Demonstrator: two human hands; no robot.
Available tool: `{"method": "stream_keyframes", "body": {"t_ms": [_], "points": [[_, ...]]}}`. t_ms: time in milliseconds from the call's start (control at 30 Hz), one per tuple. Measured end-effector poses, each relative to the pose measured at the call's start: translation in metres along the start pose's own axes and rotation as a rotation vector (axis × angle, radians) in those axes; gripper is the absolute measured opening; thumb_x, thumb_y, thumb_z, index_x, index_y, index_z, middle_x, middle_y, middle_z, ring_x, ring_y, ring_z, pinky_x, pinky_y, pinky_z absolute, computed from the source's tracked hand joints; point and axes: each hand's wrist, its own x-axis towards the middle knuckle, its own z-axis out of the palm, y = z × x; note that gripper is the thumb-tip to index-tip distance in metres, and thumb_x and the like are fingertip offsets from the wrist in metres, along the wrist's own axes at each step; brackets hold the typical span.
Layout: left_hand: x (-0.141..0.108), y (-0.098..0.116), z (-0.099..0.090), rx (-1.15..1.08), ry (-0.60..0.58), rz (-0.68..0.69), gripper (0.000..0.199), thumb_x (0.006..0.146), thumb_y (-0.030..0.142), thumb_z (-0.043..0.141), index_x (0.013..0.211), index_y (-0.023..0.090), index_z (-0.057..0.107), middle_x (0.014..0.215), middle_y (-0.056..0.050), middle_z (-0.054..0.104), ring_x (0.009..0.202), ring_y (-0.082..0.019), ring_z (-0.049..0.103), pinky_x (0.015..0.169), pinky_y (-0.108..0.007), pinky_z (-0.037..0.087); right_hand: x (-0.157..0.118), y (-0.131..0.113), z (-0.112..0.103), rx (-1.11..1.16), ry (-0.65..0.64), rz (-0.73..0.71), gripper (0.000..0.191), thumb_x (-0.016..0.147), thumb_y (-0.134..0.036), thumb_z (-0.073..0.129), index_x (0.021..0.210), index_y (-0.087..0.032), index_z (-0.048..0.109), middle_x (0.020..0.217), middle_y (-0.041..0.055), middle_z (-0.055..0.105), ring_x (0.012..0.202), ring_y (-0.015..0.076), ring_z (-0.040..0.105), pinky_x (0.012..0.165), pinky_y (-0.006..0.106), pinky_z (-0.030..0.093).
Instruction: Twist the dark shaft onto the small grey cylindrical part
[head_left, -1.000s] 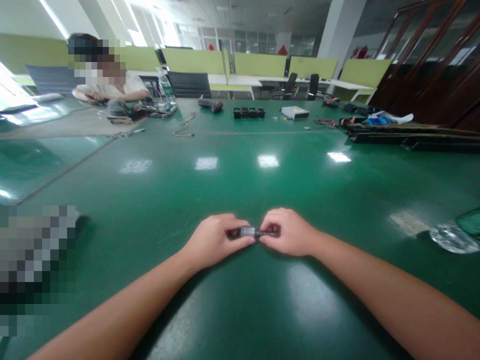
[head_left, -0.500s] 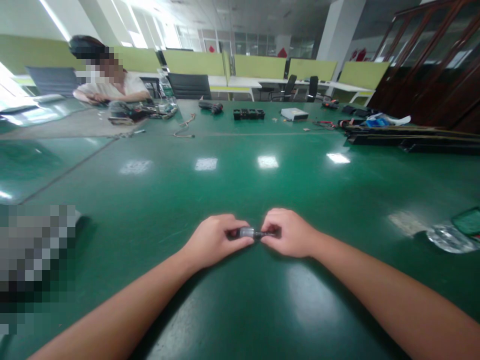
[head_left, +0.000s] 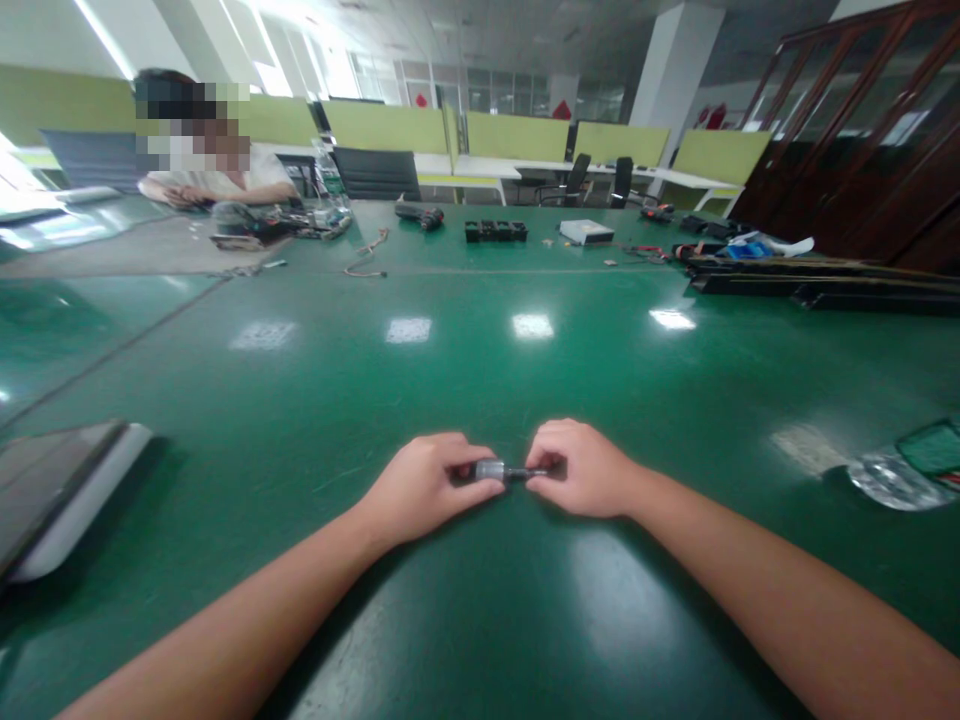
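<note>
A small tool-like piece with a grey, partly shiny cylinder (head_left: 490,470) and a thin dark shaft (head_left: 516,474) lies level between my hands, just over the green table. My left hand (head_left: 424,485) is closed round the cylinder's left end, its thumb along the near side. Pinched at the shaft's right end are the thumb and fingers of my right hand (head_left: 581,470). A short stretch of shaft shows between the two hands. What kind of piece it is, I cannot make out.
At the left edge lies a flat device (head_left: 75,480). A clear round container (head_left: 900,480) stands at the right. Across the green table (head_left: 465,380) are a black block (head_left: 496,231), a white box (head_left: 586,232), a cable (head_left: 367,258) and black strips (head_left: 817,285). A person (head_left: 225,165) sits far left.
The view has shifted slightly. My hands keep their hold on the piece, and my right hand sits a little farther from my left, showing slightly more of the shaft.
</note>
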Motion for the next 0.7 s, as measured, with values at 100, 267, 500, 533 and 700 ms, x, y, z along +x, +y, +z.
{"method": "stream_keyframes", "body": {"t_ms": [100, 267, 500, 533, 700], "points": [[-0.001, 0.000, 0.000, 0.000, -0.001, -0.001, 0.025, 0.088, 0.048, 0.068, 0.099, 0.027, 0.077, 0.074, 0.002, 0.064, 0.067, -0.012, 0.057, 0.063, -0.023, 0.038, 0.000, 0.000, -0.001, 0.002, -0.008, 0.004, 0.009, 0.076, -0.019, 0.074, 0.078, -0.018, 0.066, 0.075, 0.0002, 0.065, 0.073, 0.0153, 0.057, 0.074, 0.030, 0.040], [-0.002, 0.001, 0.000, 0.005, 0.001, 0.003, 0.024, 0.089, 0.047, 0.068, 0.100, 0.027, 0.076, 0.074, 0.003, 0.065, 0.067, -0.012, 0.058, 0.063, -0.023, 0.038, -0.002, 0.001, -0.003, -0.006, -0.021, 0.005, 0.008, 0.076, -0.019, 0.074, 0.078, -0.018, 0.066, 0.075, 0.0005, 0.065, 0.073, 0.0152, 0.057, 0.074, 0.030, 0.040], [-0.002, 0.000, 0.000, -0.006, 0.002, -0.006, 0.025, 0.088, 0.047, 0.068, 0.101, 0.027, 0.077, 0.075, 0.002, 0.065, 0.068, -0.012, 0.059, 0.063, -0.023, 0.039, -0.004, 0.004, -0.007, -0.014, -0.028, 0.017, 0.009, 0.075, -0.020, 0.075, 0.078, -0.017, 0.067, 0.075, -0.0002, 0.064, 0.071, 0.0144, 0.056, 0.072, 0.029, 0.040], [-0.002, 0.000, 0.000, -0.006, 0.003, -0.005, 0.025, 0.088, 0.047, 0.068, 0.101, 0.027, 0.077, 0.075, 0.002, 0.065, 0.068, -0.012, 0.059, 0.063, -0.023, 0.039, -0.004, 0.004, -0.008, -0.013, -0.029, 0.017, 0.009, 0.075, -0.020, 0.075, 0.078, -0.017, 0.067, 0.075, -0.0001, 0.064, 0.071, 0.0143, 0.056, 0.072, 0.029, 0.040], [-0.002, 0.001, 0.000, -0.007, 0.009, 0.001, 0.026, 0.088, 0.047, 0.067, 0.101, 0.026, 0.077, 0.075, 0.001, 0.065, 0.067, -0.013, 0.059, 0.063, -0.023, 0.039, -0.005, 0.003, -0.010, -0.021, -0.028, 0.010, 0.009, 0.075, -0.018, 0.075, 0.079, -0.017, 0.067, 0.074, -0.0003, 0.064, 0.071, 0.0141, 0.057, 0.073, 0.029, 0.040]]}}
